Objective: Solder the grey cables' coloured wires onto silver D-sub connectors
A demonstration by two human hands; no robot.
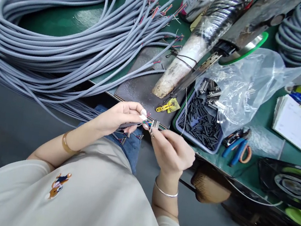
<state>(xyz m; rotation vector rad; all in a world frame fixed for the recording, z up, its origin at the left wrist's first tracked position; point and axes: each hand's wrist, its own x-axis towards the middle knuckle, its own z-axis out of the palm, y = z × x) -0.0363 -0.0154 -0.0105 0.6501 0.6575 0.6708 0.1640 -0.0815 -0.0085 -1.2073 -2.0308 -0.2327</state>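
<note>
My left hand (pixel 123 116) is closed on the end of a grey cable, its thin coloured wires (pixel 146 122) fanning out past the fingertips. Opposite it, my right hand (pixel 172 148) pinches a small metal multi-pin connector (pixel 154 125) right at the wire tips. Whether the wires touch the pins, I cannot tell. Below the hands, several cable ends with similar connectors (pixel 124 139) lie over my lap. Just beyond my fingers, a yellow clip-like tool (pixel 165 107) rests on a dark mat (pixel 132 84).
Large bundles of grey cable (pixel 64 47) cover the left of the green table. A foil-wrapped duct (pixel 187 54) slants down over the mat. To the right are a tray (pixel 178 126) of black tubing pieces and connectors, a plastic bag (pixel 250 86), pliers (pixel 237 148) and a paper stack (pixel 297 122).
</note>
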